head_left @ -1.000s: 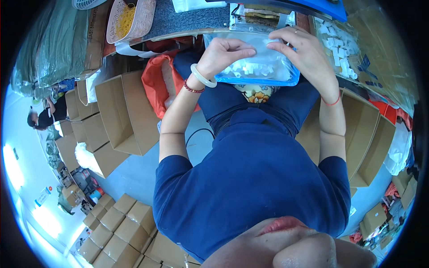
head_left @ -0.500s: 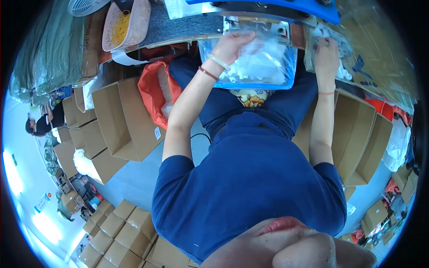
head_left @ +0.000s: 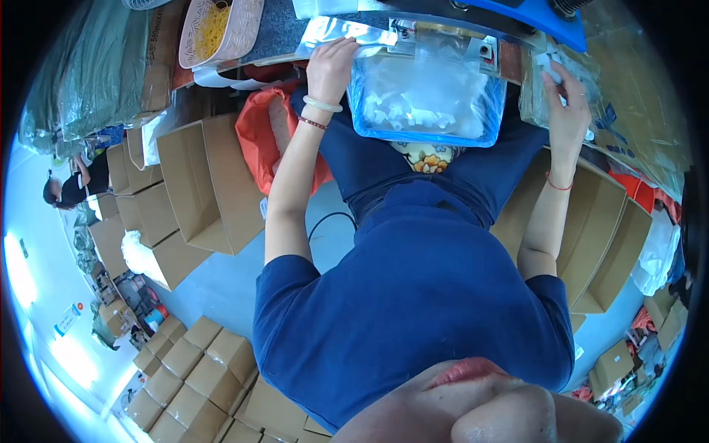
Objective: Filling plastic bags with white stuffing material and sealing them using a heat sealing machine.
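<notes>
My left hand (head_left: pixel 331 65) is at the table's front edge, its fingers closed on the edge of a shiny clear plastic bag (head_left: pixel 341 31). To the right, my right hand (head_left: pixel 567 96) pinches a small white plastic piece (head_left: pixel 546 62) over a heap of similar pieces (head_left: pixel 576 65) in clear plastic. Between my hands, a blue-lined bin (head_left: pixel 425 139) rests by my thighs. Inside it lie clear bags (head_left: pixel 413 77) with white pieces showing through. Above the bin is a blue machine (head_left: pixel 509 28) with a metal fitting (head_left: pixel 484 50) at its front.
A pale basket (head_left: pixel 247 33) of yellow rubber bands (head_left: pixel 213 31) stands at the table's left. Green-wrapped packages (head_left: pixel 96 74) are beyond it. Open cartons (head_left: pixel 207 184) and an orange sack (head_left: pixel 258 125) flank my legs. Stacked cartons (head_left: pixel 199 376) and another person (head_left: pixel 74 184) are at far left.
My left hand has moved left from above the bin to the shiny bag. My right hand has shifted right and now has a white piece in its fingers.
</notes>
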Tool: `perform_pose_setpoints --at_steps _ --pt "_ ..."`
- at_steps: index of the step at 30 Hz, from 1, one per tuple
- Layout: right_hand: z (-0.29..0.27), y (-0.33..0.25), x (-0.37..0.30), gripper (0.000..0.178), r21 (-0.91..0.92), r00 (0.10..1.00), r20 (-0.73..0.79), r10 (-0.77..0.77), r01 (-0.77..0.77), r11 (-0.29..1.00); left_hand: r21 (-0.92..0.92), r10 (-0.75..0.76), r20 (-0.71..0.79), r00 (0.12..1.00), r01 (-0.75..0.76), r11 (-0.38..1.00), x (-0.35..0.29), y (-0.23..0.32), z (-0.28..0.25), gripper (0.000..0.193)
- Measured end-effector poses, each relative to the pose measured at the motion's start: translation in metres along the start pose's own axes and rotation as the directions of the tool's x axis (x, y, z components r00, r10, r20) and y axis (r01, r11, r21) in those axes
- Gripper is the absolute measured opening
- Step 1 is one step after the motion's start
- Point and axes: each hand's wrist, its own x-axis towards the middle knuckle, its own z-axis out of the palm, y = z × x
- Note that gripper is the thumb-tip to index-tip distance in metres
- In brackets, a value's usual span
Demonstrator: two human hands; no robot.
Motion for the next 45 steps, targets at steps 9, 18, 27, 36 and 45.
perform_pose_setpoints --at_steps 9,18,27,36,45 --pt "0.033 -0.086 -0.035 0.022 0.458 0.924 0.246 -0.294 0.157 0.875 -0.52 -0.38 0.384 0.841 0.537 0.664 0.02 0.091 -0.071 0.021" --pt "0.013 -0.08 0.009 0.024 0.307 0.616 0.575 -0.539 0.448 0.84 -0.63 -0.014 0.739 0.674 0.697 0.343 0.034 0.116 -0.064 0.024" --pt "0.023 -0.025 0.018 0.028 -0.261 0.939 0.048 -0.342 0.342 0.903 -0.476 -0.025 0.85 0.527 0.746 -0.466 0.056 0.09 0.025 0.03" --pt "0.053 0.07 0.032 0.025 -0.398 0.943 0.034 -0.331 0.317 0.861 -0.778 -0.235 0.543 0.806 0.588 0.221 0.063 0.041 0.006 0.031" --pt "0.012 0.044 0.007 0.034 -0.031 1.0 -0.002 -0.014 0.014 0.999 0.103 0.083 0.192 0.978 -0.104 0.989 0.003 -0.002 0.006 0.056"
